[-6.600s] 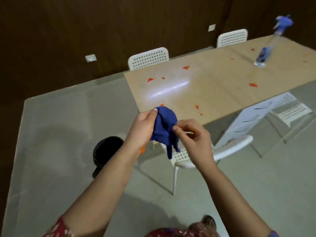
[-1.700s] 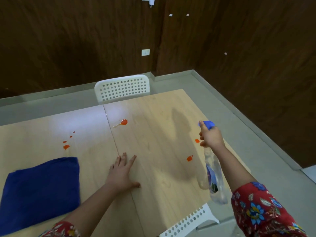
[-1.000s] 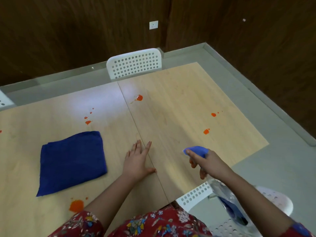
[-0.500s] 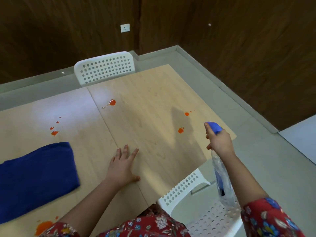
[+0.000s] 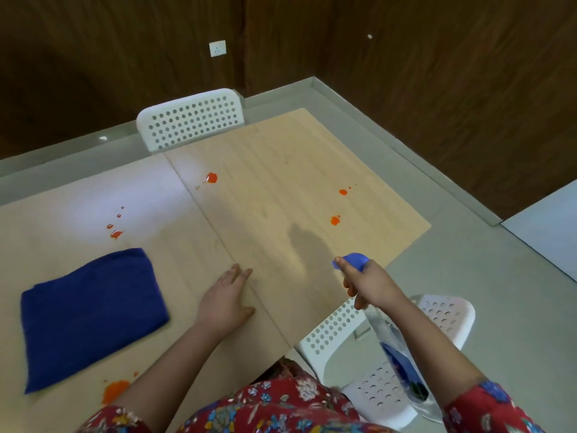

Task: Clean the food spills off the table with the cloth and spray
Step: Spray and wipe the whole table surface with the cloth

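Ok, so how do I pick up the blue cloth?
Pinch the cloth at its right edge, coming down from above on the side nearest the left hand. It lies flat on the table, so an edge is probably the only part its fingers can catch.

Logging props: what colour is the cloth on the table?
The cloth is plain dark blue, seen best in the head view.
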